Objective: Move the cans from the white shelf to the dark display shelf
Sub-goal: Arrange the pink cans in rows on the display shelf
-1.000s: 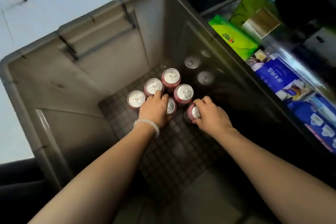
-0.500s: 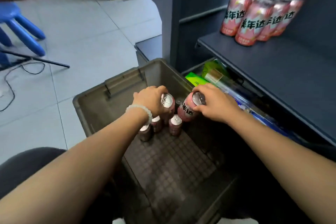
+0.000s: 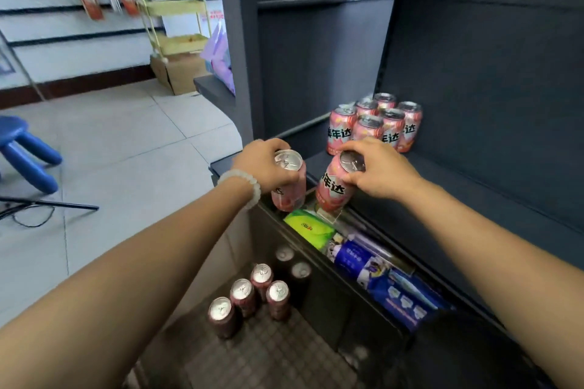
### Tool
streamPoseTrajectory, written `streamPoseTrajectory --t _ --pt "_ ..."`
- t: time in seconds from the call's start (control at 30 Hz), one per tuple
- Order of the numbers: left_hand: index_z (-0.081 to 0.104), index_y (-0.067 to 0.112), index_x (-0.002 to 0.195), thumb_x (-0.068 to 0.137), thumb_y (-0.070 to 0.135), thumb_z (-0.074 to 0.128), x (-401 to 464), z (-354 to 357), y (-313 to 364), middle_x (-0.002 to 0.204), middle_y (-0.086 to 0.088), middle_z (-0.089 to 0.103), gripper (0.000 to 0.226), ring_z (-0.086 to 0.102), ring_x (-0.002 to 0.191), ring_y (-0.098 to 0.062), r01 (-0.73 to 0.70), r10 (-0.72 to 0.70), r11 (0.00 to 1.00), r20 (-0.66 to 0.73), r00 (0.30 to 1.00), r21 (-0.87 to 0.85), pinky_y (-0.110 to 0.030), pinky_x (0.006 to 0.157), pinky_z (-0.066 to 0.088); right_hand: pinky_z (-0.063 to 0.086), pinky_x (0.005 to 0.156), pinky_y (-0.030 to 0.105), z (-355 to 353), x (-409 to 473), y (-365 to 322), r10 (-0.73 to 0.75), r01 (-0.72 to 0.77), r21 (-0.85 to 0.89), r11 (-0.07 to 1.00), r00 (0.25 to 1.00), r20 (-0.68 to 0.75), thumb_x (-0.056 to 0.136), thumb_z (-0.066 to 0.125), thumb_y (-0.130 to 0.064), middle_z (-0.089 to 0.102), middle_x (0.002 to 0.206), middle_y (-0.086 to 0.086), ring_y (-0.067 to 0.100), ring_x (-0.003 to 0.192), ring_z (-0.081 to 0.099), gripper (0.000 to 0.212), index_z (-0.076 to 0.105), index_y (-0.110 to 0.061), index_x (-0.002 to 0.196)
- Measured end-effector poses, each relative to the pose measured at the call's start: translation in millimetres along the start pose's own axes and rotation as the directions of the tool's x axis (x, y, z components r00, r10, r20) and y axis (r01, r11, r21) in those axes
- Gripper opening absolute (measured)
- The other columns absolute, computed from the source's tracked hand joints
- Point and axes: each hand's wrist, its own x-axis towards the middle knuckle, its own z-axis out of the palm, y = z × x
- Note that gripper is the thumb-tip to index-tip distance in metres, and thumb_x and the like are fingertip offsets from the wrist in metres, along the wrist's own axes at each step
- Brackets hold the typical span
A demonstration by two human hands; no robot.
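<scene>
My left hand (image 3: 264, 164) grips a pink can (image 3: 289, 189) by its top, held upright in the air near the front edge of the dark display shelf (image 3: 458, 199). My right hand (image 3: 379, 169) pinches the top of a second pink can (image 3: 333, 191), tilted, just in front of the shelf edge. Several pink cans (image 3: 376, 126) stand grouped on the dark shelf behind my hands. Several more cans (image 3: 252, 297) stand in the grey crate (image 3: 268, 357) below.
A lower shelf level holds a green packet (image 3: 311, 227) and blue packets (image 3: 388, 281). A blue stool (image 3: 25, 151) and a black cable lie on the tiled floor at left. A cardboard box (image 3: 180, 73) and yellow cart (image 3: 177, 25) stand by the far wall.
Both hands lifted their cans out of the crate and up to the dark shelf's front edge. The view rose from the crate to the shelf.
</scene>
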Motion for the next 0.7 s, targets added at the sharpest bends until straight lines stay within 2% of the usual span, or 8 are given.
streamPoseTrajectory --t 0.1,0.23,0.43,0.53,0.7 --pt "0.064 0.026 0.112 0.058 0.052 0.08 34.0 4.2 8.9 0.104 0.001 0.066 0.061 0.063 0.095 -0.019 -0.001 0.002 1.0 0.029 1.0 -0.021 -0.034 0.085 0.053 0.038 0.105 0.039 -6.7 23.1 14.6 0.022 -0.021 -0.024 1.0 0.999 0.027 0.08 0.07 -0.023 0.048 0.138 0.003 0.024 0.127 0.044 0.056 0.05 -0.027 0.133" --pt "0.062 0.02 0.12 0.066 0.042 0.081 74.2 18.5 13.8 0.109 0.002 0.066 0.061 0.062 0.097 -0.014 -0.041 0.045 0.998 0.076 0.996 -0.053 -0.022 0.079 0.045 0.039 0.103 0.039 -6.5 51.6 28.7 0.032 -0.029 -0.076 0.997 0.999 0.043 0.084 0.066 -0.022 0.045 0.141 0.0 0.024 0.129 0.043 0.056 0.046 -0.027 0.136" --pt "0.058 0.02 0.127 0.072 0.045 0.077 117.9 38.7 24.9 0.119 0.001 0.061 0.063 0.058 0.107 -0.016 -0.092 0.101 0.992 0.106 0.989 -0.084 -0.026 0.087 0.047 0.041 0.101 0.042 -7.4 79.7 34.8 0.021 -0.013 -0.155 0.988 0.998 0.053 0.089 0.057 -0.024 0.04 0.146 -0.001 0.026 0.132 0.04 0.054 0.04 -0.035 0.139" --pt "0.058 0.02 0.126 0.073 0.051 0.074 130.5 45.6 24.2 0.12 0.001 0.061 0.064 0.058 0.108 -0.016 -0.07 0.076 0.994 0.066 0.995 -0.089 -0.024 0.085 0.045 0.042 0.1 0.043 -4.6 85.7 33.7 0.015 0.0 -0.172 0.985 0.996 0.088 0.088 0.058 -0.03 0.039 0.145 -0.001 0.027 0.131 0.04 0.054 0.04 -0.036 0.139" --pt "0.061 0.021 0.114 0.068 0.06 0.072 134.5 55.0 21.0 0.109 0.004 0.062 0.062 0.059 0.094 -0.013 -0.037 0.03 0.995 -0.074 0.997 -0.097 -0.025 0.075 0.045 0.037 0.105 0.038 -2.0 91.9 33.4 -0.009 0.025 -0.149 0.989 0.994 0.108 0.09 0.057 -0.028 0.036 0.148 -0.002 0.024 0.134 0.035 0.054 0.039 -0.034 0.14"
